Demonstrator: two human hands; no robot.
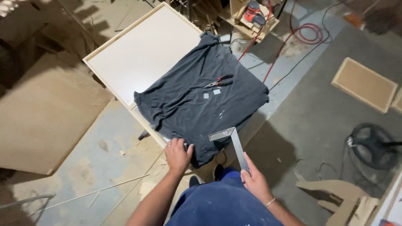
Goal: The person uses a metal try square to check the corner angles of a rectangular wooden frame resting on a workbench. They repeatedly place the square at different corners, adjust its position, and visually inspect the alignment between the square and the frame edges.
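Here: hands, left (177, 155) pressing crumpled dark cloth (197, 100), right (254, 181) gripping L-shaped steel square (235, 140).

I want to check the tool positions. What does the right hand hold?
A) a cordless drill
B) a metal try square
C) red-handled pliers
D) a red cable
B: the right hand grips one arm of the metal try square, whose corner lies on the dark cloth.

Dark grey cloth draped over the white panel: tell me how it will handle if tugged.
The dark grey cloth is creased and sags over the white framed panel, so it is probably floppy and light. A tug would likely drag the red-handled pliers along with it.
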